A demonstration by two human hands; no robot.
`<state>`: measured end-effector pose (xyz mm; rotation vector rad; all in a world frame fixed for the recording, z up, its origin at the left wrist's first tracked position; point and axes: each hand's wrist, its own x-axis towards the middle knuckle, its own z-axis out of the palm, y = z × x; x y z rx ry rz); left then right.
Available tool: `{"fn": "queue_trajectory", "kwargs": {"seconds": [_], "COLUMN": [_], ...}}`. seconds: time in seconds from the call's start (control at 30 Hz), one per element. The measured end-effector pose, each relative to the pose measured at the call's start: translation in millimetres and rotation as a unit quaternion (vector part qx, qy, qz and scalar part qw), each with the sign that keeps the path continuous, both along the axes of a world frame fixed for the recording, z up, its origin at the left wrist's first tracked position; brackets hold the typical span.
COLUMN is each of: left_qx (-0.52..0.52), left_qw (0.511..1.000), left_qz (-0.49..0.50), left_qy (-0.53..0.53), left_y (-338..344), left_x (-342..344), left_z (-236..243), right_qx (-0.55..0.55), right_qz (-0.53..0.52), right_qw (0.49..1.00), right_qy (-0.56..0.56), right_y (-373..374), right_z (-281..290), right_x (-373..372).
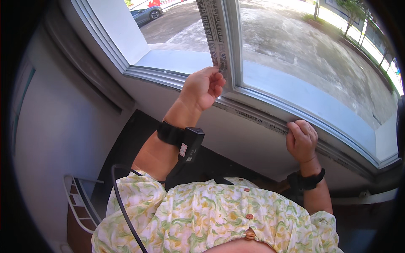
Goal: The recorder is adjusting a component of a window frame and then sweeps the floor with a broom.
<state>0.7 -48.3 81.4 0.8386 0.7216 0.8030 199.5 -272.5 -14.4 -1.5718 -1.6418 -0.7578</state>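
A sliding window's upright frame (233,46) carries a strip of printed protective film (213,36). My left hand (204,87) is raised to the lower part of this strip, thumb and forefinger closed at its edge and the other fingers curled. Along the lower frame runs another printed film strip (257,119), dark marks on a pale ground. At that strip's right end is my right hand (303,139), its fingers bent and pressed together against the frame edge. Whatever lies between those fingertips is hidden.
The window track (156,75) continues to the left. Large glass (295,55) shows a paved yard and a parked car (146,15). A white metal rack (78,202) stands low on the left. A black cable (122,198) hangs by my left arm, and both wrists wear black bands.
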Motion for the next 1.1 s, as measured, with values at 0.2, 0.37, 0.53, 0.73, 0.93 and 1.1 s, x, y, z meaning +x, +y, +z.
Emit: {"fn": "queue_trajectory", "kwargs": {"seconds": [0.2, 0.37, 0.53, 0.73, 0.93, 1.1], "left_qx": [0.031, 0.046, 0.105, 0.019, 0.020, 0.056], "left_qw": [0.998, 0.997, 0.994, 0.999, 0.998, 0.994], "left_qz": [-0.024, -0.052, -0.033, -0.041, -0.054, -0.077], "left_qy": [0.041, 0.030, 0.027, -0.024, -0.039, 0.047], "left_y": [-13, -23, -12, -11, -10, -12], "left_x": [-9, 5, 7, 6, 0, -9], "left_z": [-2, 4, -5, 1, -2, -2], "right_qx": [0.000, -0.002, 0.000, -0.001, -0.002, -0.001], "right_qz": [-0.004, -0.004, -0.003, -0.004, -0.006, -0.007], "right_qw": [1.000, 1.000, 1.000, 1.000, 1.000, 1.000], "right_qy": [-0.002, -0.001, -0.002, -0.003, -0.008, -0.007], "right_y": [0, 0, -1, 0, 0, 0], "right_z": [0, 0, 1, -1, 1, 0], "right_x": [-2, 0, -1, 1, 0, 1]}}
